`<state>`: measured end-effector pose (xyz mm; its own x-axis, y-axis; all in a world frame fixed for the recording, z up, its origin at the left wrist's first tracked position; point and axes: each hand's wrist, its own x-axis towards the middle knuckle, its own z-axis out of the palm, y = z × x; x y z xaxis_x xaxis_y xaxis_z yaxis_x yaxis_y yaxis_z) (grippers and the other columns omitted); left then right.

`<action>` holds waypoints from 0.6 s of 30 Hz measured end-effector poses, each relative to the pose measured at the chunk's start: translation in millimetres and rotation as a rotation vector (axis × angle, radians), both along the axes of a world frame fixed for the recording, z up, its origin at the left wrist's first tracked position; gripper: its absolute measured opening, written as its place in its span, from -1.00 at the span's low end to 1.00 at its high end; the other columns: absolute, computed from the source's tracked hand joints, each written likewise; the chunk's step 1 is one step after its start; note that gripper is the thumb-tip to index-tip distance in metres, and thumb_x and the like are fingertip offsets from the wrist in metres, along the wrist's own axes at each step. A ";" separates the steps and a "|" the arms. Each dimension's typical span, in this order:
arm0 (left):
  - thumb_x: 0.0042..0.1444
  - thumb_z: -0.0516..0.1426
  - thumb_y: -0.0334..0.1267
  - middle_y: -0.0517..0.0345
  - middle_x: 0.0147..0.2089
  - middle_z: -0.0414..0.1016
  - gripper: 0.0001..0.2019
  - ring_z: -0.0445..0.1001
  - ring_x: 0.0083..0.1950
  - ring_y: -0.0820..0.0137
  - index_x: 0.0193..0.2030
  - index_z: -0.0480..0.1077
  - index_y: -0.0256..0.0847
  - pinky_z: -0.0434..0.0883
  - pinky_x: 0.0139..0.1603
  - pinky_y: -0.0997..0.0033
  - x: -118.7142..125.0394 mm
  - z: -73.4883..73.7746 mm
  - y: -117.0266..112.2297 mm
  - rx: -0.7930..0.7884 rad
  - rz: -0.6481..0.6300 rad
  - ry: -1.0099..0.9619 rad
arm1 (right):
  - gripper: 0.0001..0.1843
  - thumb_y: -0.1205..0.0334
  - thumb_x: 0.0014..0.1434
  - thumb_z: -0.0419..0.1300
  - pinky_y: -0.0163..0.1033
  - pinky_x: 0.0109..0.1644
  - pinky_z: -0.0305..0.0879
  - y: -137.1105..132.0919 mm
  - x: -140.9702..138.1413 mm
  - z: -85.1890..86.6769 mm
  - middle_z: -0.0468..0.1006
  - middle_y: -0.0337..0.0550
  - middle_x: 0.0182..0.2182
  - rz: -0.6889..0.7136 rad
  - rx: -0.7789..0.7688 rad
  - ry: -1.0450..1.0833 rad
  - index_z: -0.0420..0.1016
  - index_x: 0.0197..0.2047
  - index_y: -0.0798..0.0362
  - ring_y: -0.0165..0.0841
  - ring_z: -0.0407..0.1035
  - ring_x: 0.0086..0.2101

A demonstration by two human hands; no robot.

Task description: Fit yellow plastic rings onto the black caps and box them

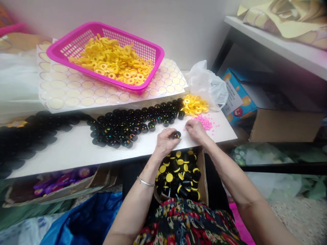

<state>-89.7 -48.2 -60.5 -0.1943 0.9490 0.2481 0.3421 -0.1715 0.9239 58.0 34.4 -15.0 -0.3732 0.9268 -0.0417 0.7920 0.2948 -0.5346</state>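
My left hand point(166, 142) grips a small round black cup point(176, 135) over the table's front edge, thumb and fingers around its sides. Bits of colour show inside the cup. Close by on the right, my right hand point(196, 131) has its fingers pinched together beside a heap of small pink beads point(206, 122); whatever lies between the fingertips is too small to make out. Many similar black cups point(127, 122) with coloured bits in them stand in rows to the left. Behind the beads is a pile of yellow ring-shaped pieces point(195, 104).
A pink basket point(155, 56) of yellow rings rests on sticker sheets point(76, 98) at the back. On my lap, a carton point(203, 177) holds black cups with yellow lids point(180, 175). A plastic bag point(206, 83) and a blue box point(237, 95) stand to the right, under a shelf point(278, 42).
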 end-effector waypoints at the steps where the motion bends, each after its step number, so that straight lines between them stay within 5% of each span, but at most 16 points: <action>1: -0.21 0.27 -0.34 0.18 -0.33 0.39 -0.74 0.35 -0.30 0.44 -0.29 0.46 -0.21 0.32 -0.25 0.46 -0.1 0.3 0.0 -0.003 0.000 -0.001 | -0.77 0.42 0.04 0.01 -0.33 -0.30 0.17 -0.8 0.8 -1.1 0.50 -0.12 -0.48 0.009 0.015 0.003 0.51 -0.39 0.13 -0.36 0.35 -0.38; 8: -0.22 0.29 -0.31 0.18 -0.35 0.42 -0.73 0.35 -0.29 0.41 -0.29 0.47 -0.21 0.33 -0.25 0.44 -0.5 0.1 1.1 -0.012 0.015 0.058 | -0.81 0.38 0.07 0.05 -0.30 -0.29 0.13 -9.8 -2.5 -9.5 0.44 -0.10 -0.38 0.137 0.143 -0.107 0.49 -0.40 0.10 -0.35 0.30 -0.36; 14: -0.16 0.24 -0.31 0.19 -0.39 0.46 -0.81 0.37 -0.29 0.40 -0.32 0.49 -0.18 0.32 -0.23 0.42 0.7 2.2 -0.8 0.011 0.015 0.101 | -0.85 0.35 0.12 0.05 -0.34 -0.28 0.16 -25.3 -8.0 4.4 0.36 -0.21 -0.44 0.276 0.227 0.190 0.44 -0.40 0.06 -0.41 0.28 -0.38; 18: -0.19 0.20 -0.42 0.19 -0.34 0.49 -0.72 0.40 -0.26 0.39 -0.25 0.50 -0.19 0.33 -0.17 0.41 -0.2 4.6 -1.0 0.016 0.000 0.071 | -0.81 0.35 0.15 0.03 -0.34 -0.29 0.13 -34.7 -12.4 10.8 0.33 -0.21 -0.44 0.359 0.226 0.052 0.46 -0.37 0.06 -0.41 0.25 -0.38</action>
